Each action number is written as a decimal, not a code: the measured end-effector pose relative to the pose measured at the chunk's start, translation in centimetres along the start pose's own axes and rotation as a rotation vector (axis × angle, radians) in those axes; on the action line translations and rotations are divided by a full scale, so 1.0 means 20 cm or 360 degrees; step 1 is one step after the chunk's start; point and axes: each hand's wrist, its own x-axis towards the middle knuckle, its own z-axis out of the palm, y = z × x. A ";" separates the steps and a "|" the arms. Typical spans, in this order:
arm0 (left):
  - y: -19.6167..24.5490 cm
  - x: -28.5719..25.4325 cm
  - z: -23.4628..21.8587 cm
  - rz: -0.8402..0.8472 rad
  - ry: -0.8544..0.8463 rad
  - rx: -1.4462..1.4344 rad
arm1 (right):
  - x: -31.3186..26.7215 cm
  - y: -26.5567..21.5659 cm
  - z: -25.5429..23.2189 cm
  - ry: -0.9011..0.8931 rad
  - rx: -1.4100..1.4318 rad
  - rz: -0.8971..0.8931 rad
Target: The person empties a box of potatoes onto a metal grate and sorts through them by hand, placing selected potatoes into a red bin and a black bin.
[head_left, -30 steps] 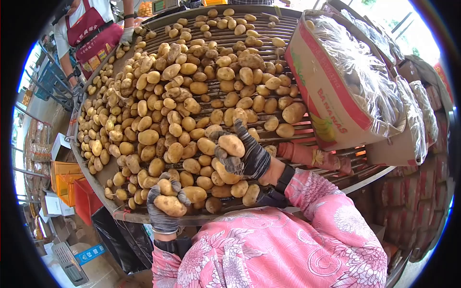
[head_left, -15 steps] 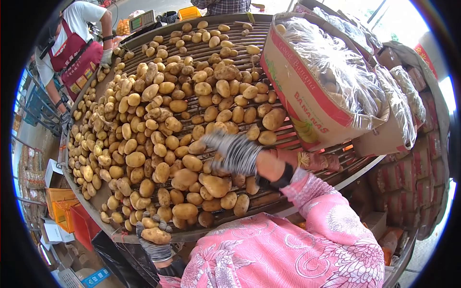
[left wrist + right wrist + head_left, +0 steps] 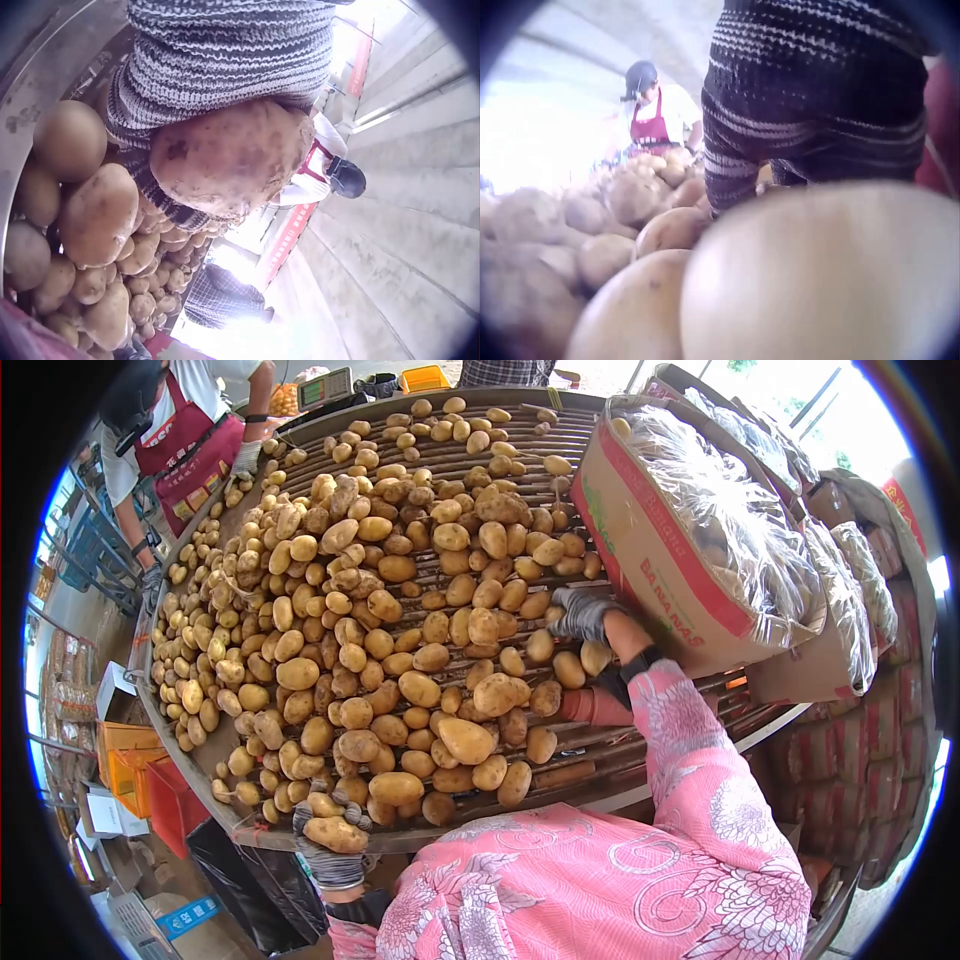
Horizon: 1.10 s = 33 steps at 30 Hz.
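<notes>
Both hands wear striped grey knit gloves. At the table's near left edge, my left hand [image 3: 330, 857] holds a long potato [image 3: 336, 835] in curled fingers, with a smaller one beside it; the left wrist view shows the held potato [image 3: 233, 159] against the glove [image 3: 225, 64]. My right hand [image 3: 585, 614] reaches down among potatoes beside the banana box [image 3: 655, 550]. In the right wrist view the gloved hand [image 3: 814, 97] points down behind a large near potato [image 3: 825, 277]; its fingertips are hidden, and whether it grips anything cannot be seen.
Many potatoes [image 3: 297, 674] cover the slatted table. A red roll-like object [image 3: 595, 707] lies below my right hand. Boxes with plastic-wrapped goods stand on the right. A person in a maroon apron [image 3: 190, 450] works at the far left. Orange and red crates [image 3: 172, 800] stand lower left.
The potato that was in my right hand a second ago is no longer seen in it. That hand has moved right, toward the box. My left hand has moved slightly down and left, still holding potatoes.
</notes>
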 end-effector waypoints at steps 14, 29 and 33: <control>-0.11 0.20 0.41 -0.0316 -0.0504 -0.0366 | -0.42 -0.73 0.08 -0.0588 0.2069 -0.0513; -0.11 0.06 -0.55 0.0174 -0.0090 -0.0212 | 0.67 -0.34 -0.30 0.0903 0.0148 -0.0040; -0.11 0.10 -0.47 0.0122 -0.0461 -0.0212 | 0.39 -0.54 -0.18 0.0847 -0.0297 -0.0336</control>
